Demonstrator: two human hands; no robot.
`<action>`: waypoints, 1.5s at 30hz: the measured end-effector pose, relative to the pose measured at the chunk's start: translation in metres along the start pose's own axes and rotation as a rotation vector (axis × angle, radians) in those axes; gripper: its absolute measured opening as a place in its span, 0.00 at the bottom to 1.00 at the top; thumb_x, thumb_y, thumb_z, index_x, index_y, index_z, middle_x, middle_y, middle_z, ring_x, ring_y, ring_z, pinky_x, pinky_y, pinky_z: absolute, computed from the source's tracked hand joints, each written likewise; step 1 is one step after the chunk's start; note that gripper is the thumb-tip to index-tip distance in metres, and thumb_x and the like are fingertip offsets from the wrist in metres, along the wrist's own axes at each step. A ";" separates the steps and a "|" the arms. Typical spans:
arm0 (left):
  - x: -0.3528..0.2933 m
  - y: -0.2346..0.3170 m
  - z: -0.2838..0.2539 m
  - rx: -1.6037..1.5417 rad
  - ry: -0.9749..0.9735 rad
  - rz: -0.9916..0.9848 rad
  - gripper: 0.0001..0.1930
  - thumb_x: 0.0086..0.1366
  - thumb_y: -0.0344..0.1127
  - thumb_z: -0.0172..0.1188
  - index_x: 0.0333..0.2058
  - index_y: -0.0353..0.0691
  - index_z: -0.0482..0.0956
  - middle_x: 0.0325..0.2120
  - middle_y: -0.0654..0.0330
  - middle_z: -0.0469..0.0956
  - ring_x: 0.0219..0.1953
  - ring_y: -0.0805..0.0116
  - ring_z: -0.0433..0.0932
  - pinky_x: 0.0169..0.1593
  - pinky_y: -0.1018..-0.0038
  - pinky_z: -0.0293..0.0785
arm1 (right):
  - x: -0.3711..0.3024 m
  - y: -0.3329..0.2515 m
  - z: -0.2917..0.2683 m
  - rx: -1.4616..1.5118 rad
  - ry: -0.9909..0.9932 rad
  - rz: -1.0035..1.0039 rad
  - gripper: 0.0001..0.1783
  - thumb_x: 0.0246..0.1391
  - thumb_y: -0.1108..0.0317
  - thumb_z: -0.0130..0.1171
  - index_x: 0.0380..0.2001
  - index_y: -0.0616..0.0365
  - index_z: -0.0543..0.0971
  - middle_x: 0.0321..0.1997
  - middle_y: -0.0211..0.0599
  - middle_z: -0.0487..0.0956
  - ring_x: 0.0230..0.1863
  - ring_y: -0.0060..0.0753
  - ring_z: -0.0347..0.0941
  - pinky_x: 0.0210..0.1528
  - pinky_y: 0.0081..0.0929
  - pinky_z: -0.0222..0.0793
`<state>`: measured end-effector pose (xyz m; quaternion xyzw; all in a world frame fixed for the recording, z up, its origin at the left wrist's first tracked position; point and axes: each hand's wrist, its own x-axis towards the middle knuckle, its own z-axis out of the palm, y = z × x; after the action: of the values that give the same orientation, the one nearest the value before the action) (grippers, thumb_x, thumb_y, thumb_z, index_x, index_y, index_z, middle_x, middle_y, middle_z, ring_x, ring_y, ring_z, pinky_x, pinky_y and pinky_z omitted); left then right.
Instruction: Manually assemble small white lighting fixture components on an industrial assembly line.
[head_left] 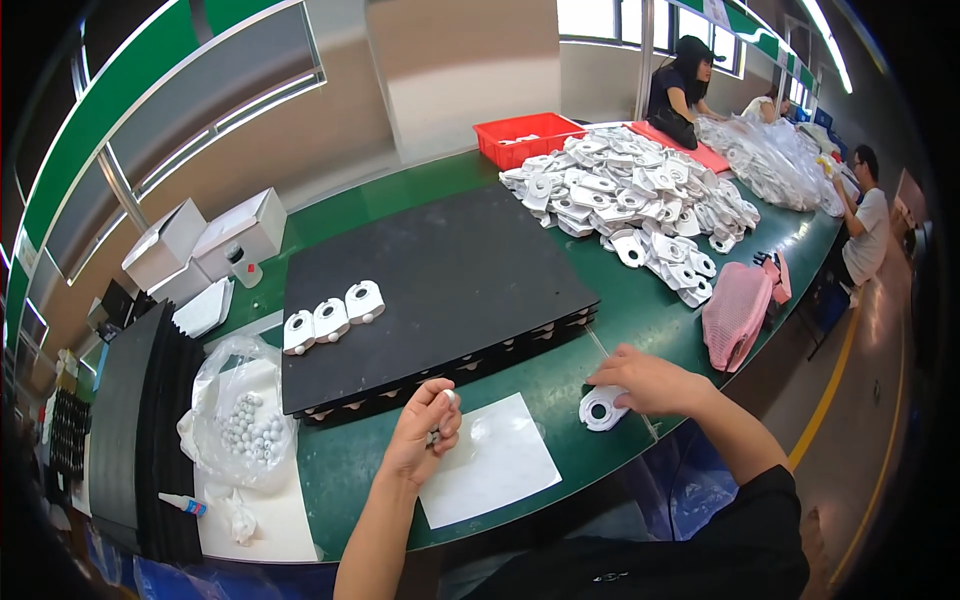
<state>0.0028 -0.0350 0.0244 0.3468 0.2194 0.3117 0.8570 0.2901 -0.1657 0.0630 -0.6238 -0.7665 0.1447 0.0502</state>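
My left hand pinches a small grey-white bead between thumb and fingers, above a white sheet on the green bench. My right hand presses on a flat white plastic part with a round hole near the bench's front edge. A black tray stack lies just beyond both hands. Three finished white parts sit in a row on its left side.
A clear bag of small beads lies left, with a glue tube below it. A large heap of white parts and a red bin sit far right. A pink cloth, white boxes and other seated people are around.
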 end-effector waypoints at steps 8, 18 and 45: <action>0.000 0.001 -0.002 0.031 0.059 0.019 0.08 0.60 0.35 0.55 0.37 0.41 0.71 0.26 0.66 0.70 0.20 0.82 0.61 0.17 0.88 0.51 | 0.016 -0.026 -0.028 -0.066 -0.075 -0.068 0.13 0.39 0.71 0.60 0.33 0.58 0.76 0.33 0.38 0.75 0.37 0.42 0.70 0.41 0.35 0.66; 0.007 0.002 -0.012 -0.014 0.132 0.102 0.09 0.58 0.33 0.57 0.38 0.41 0.73 0.32 0.64 0.72 0.19 0.83 0.59 0.17 0.88 0.51 | 0.073 -0.073 0.066 1.173 0.166 -0.071 0.08 0.52 0.73 0.53 0.35 0.65 0.71 0.31 0.33 0.75 0.33 0.20 0.70 0.36 0.19 0.66; 0.005 0.000 -0.012 -0.040 0.127 0.089 0.11 0.60 0.35 0.56 0.40 0.41 0.73 0.34 0.63 0.72 0.22 0.82 0.61 0.17 0.89 0.52 | 0.074 -0.088 0.080 0.689 0.405 -0.282 0.09 0.45 0.78 0.55 0.34 0.60 0.73 0.28 0.39 0.72 0.29 0.38 0.70 0.31 0.26 0.65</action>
<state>-0.0008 -0.0254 0.0157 0.3187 0.2513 0.3752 0.8334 0.1709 -0.1228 0.0037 -0.4753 -0.7258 0.2588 0.4246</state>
